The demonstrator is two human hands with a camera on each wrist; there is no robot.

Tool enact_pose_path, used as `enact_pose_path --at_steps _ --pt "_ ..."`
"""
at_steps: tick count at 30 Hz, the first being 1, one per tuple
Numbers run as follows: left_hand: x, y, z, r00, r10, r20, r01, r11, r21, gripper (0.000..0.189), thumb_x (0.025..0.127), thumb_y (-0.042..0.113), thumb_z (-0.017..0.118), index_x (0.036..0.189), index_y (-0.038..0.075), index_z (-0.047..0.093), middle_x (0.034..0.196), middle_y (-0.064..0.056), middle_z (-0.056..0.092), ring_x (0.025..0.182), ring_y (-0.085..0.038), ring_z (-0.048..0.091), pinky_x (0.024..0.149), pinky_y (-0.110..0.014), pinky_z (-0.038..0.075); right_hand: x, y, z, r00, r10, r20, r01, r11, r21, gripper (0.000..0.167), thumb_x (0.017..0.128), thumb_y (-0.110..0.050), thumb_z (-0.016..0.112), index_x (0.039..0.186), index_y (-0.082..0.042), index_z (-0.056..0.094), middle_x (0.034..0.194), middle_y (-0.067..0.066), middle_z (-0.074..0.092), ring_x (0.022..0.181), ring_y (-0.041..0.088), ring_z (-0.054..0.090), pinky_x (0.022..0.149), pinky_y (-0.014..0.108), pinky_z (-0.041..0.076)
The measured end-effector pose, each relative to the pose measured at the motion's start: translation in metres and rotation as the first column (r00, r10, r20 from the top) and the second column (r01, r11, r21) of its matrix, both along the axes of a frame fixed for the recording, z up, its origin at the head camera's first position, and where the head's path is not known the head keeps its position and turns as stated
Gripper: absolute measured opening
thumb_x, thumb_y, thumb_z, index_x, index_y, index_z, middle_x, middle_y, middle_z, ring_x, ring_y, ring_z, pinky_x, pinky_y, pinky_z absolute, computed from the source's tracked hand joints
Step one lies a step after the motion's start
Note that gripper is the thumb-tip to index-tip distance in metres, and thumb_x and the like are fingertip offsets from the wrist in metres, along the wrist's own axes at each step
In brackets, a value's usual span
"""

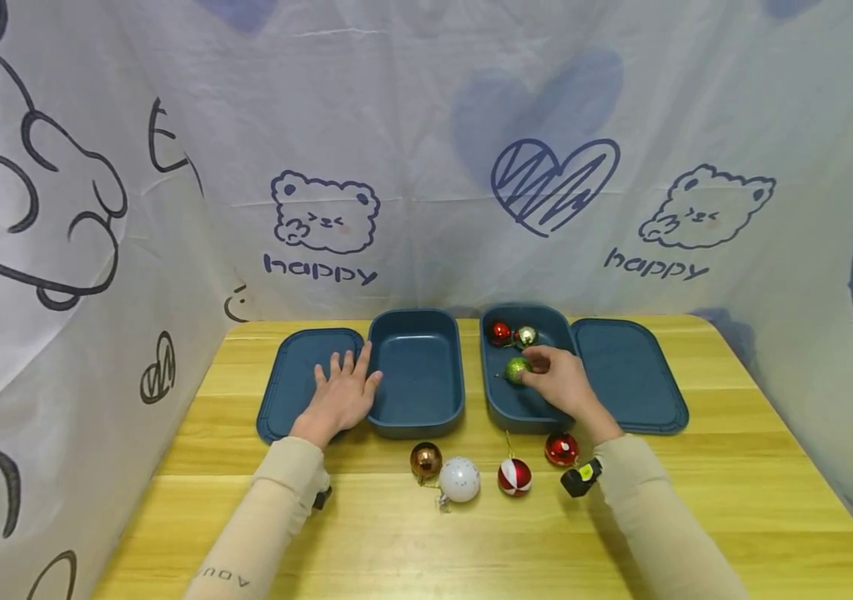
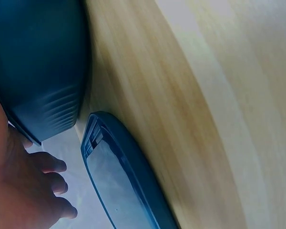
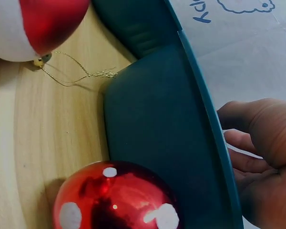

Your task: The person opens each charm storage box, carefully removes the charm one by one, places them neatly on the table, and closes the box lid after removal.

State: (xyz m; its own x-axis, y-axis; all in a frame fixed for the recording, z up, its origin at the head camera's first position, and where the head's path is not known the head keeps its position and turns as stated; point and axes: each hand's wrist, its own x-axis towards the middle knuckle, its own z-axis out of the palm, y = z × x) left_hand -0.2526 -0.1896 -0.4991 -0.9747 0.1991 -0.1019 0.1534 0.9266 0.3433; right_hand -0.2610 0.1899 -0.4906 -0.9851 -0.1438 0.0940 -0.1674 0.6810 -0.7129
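Observation:
Over the right blue box [image 1: 497, 408], my right hand [image 1: 557, 379] pinches a green glitter Christmas ball [image 1: 517, 370] between thumb and fingers. A red ball [image 1: 499, 333] and a pale gold ball [image 1: 526, 336] lie at the back of that box. My left hand [image 1: 343, 396], fingers spread, is at the left rim of the left blue box [image 1: 417, 431], which holds nothing. In the right wrist view the box wall hides the green ball, while the right hand [image 3: 271, 148] shows beyond the rim.
In front of the boxes lie a brown ball [image 1: 426, 460], a white speckled ball [image 1: 459, 479], a red-and-white ball [image 1: 514, 477] and a red dotted ball [image 1: 561, 449]. A blue lid [image 1: 298, 383] lies at left, another lid [image 1: 632, 375] at right. Printed cloth [image 1: 426, 167] hangs behind.

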Motion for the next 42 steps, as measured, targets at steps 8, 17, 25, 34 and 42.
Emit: enact_pose_path --at_steps 8,17,25,34,42 --pt "0.001 0.001 0.0 1.0 -0.002 0.0 0.002 1.0 0.006 0.069 0.116 0.047 0.028 0.172 0.016 0.003 0.173 -0.03 0.015 0.161 -0.054 0.005 0.126 -0.076 0.003 -0.003 -0.006 -0.003 0.999 0.03 0.016 -0.031 0.999 0.037 0.045 0.098 -0.016 0.076 0.137 0.004 0.066 0.133 0.026 0.07 0.12 0.041 0.069 0.101 0.054 0.057" --pt "0.003 0.001 -0.002 1.0 0.003 -0.011 -0.003 1.0 0.011 0.068 0.116 0.047 0.028 0.172 0.016 0.006 0.173 -0.03 0.017 0.161 -0.054 0.007 0.125 -0.077 0.004 -0.007 -0.013 -0.007 0.999 0.043 0.027 -0.045 0.995 0.088 0.05 0.096 -0.018 0.078 0.14 0.003 0.065 0.133 0.025 0.07 0.12 0.04 0.069 0.1 0.054 0.058" --pt "0.003 0.0 -0.003 1.0 0.002 -0.011 -0.002 1.0 0.006 0.068 0.116 0.047 0.027 0.172 0.016 0.005 0.173 -0.03 0.017 0.161 -0.054 0.007 0.125 -0.077 0.004 -0.01 -0.017 -0.013 0.998 0.054 0.043 -0.059 0.99 0.129 0.053 0.095 -0.021 0.079 0.14 0.003 0.064 0.13 0.025 0.072 0.117 0.04 0.07 0.102 0.057 0.055" --pt "0.002 0.001 -0.005 1.0 0.001 -0.013 -0.001 1.0 0.006 0.068 0.116 0.047 0.027 0.172 0.016 0.005 0.173 -0.03 0.016 0.161 -0.054 0.006 0.125 -0.077 0.003 -0.013 -0.021 -0.017 0.998 0.058 0.022 -0.06 0.991 0.123 0.057 0.095 -0.015 0.078 0.144 0.007 0.06 0.133 0.028 0.069 0.114 0.041 0.072 0.103 0.056 0.054" --pt "0.0 0.001 -0.006 1.0 0.002 -0.021 -0.002 1.0 -0.004 0.068 0.116 0.047 0.026 0.172 0.017 0.005 0.173 -0.03 0.016 0.161 -0.054 0.006 0.125 -0.077 0.003 -0.014 -0.024 -0.017 0.999 0.051 0.009 -0.052 0.993 0.109 0.054 0.096 -0.013 0.077 0.143 0.007 0.059 0.136 0.028 0.067 0.111 0.04 0.071 0.091 0.052 0.06"
